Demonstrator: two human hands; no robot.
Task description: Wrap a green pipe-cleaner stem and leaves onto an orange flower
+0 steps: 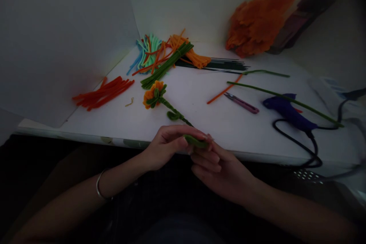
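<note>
Our hands were together, the left hand [162, 146] and right hand [225, 171] both pinching a green fuzzy piece [196, 142] at the near edge of the surface [120, 126]. We judged this to be the shaping of a leaf; the next move seemed to call for a firm pinch while the bend set. Our fingers hid its ends — we couldn't tell whether they were twisted. Just beyond the hands lay an orange flower [154, 95], its stem tip hard to make out. Far to their right, a dark shape [303, 23] was blurred — unreadable.

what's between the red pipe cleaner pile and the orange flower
In the head view, a small, twisted yellowish scrap lies between the red pile and the flower.
</note>
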